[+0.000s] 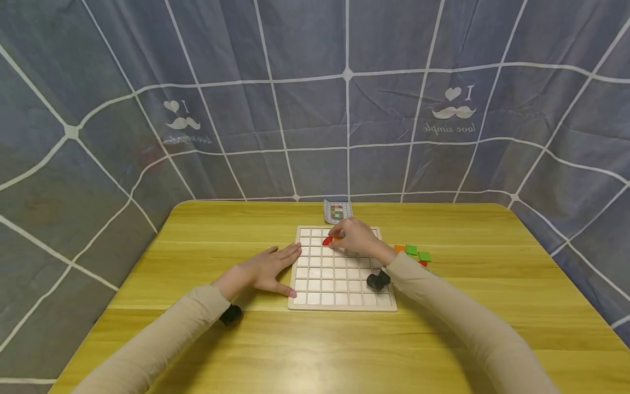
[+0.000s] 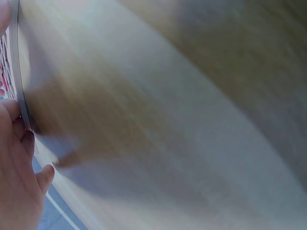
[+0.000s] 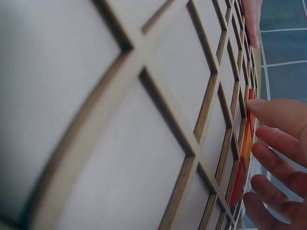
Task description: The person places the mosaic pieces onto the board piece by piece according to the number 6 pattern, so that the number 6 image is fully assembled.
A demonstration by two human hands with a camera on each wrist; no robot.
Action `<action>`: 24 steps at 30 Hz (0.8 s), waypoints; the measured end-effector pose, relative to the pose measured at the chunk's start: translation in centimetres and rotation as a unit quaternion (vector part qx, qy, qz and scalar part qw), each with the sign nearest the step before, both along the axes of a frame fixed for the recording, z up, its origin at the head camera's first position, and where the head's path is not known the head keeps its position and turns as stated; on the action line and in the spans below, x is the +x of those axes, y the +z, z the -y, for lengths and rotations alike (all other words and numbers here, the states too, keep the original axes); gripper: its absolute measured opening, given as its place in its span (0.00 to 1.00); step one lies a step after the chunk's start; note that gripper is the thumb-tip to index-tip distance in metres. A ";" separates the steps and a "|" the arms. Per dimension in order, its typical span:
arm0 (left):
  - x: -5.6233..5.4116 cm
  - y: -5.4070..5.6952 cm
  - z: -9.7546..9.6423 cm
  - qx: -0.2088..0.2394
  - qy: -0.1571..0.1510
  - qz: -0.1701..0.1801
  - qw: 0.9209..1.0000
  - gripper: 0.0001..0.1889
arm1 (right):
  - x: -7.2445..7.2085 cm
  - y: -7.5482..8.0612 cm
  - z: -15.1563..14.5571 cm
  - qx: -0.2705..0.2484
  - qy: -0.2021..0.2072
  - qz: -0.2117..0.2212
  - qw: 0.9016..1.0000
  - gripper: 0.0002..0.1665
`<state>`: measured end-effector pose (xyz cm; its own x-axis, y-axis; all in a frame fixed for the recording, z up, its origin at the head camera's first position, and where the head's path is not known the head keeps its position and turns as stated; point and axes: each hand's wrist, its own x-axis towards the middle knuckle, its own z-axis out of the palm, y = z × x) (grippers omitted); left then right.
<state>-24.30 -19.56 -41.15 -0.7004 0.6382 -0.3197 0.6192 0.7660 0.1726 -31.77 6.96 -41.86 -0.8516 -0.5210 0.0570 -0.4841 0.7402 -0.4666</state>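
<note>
My right hand (image 1: 355, 236) is over the upper part of a pale wooden grid board (image 1: 327, 284), pinching a red piece (image 1: 327, 241) with a rounded side between thumb and fingertips. In the right wrist view, the thumb (image 3: 276, 112) touches this red piece, and an orange piece (image 3: 246, 145) lies beside it. Another red piece (image 3: 236, 184) sits along the same row, under the other fingers. My left hand (image 1: 269, 270) lies with spread fingers at the board's left edge, fingertips and thumb on its frame.
A pattern card (image 1: 337, 212) with a curled edge lies behind the board. Right of it are loose green tiles (image 1: 424, 256), an orange tile (image 1: 400, 248) and a red one, partly behind the right forearm. A grey curtain (image 1: 315, 126) surrounds the wooden table (image 1: 315, 350).
</note>
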 end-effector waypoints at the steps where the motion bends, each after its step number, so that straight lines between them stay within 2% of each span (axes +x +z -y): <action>1: 0.0 0.0 0.0 0.001 0.000 0.000 1.000 0.56 | 0.0 0.0 0.0 -0.001 0.003 0.002 1.000 0.18; 7: 0.0 0.0 -0.1 0.001 0.001 0.001 1.000 0.56 | -0.1 0.0 0.2 -0.005 0.016 0.008 1.000 0.17; 15: 0.1 0.0 -0.1 0.000 0.001 -0.001 1.000 0.56 | -0.3 -0.3 0.1 0.012 0.008 0.016 1.000 0.14; 24: 0.1 0.1 -0.1 -0.002 0.003 -0.002 1.000 0.56 | -0.3 -0.1 0.1 0.007 0.010 0.010 1.000 0.12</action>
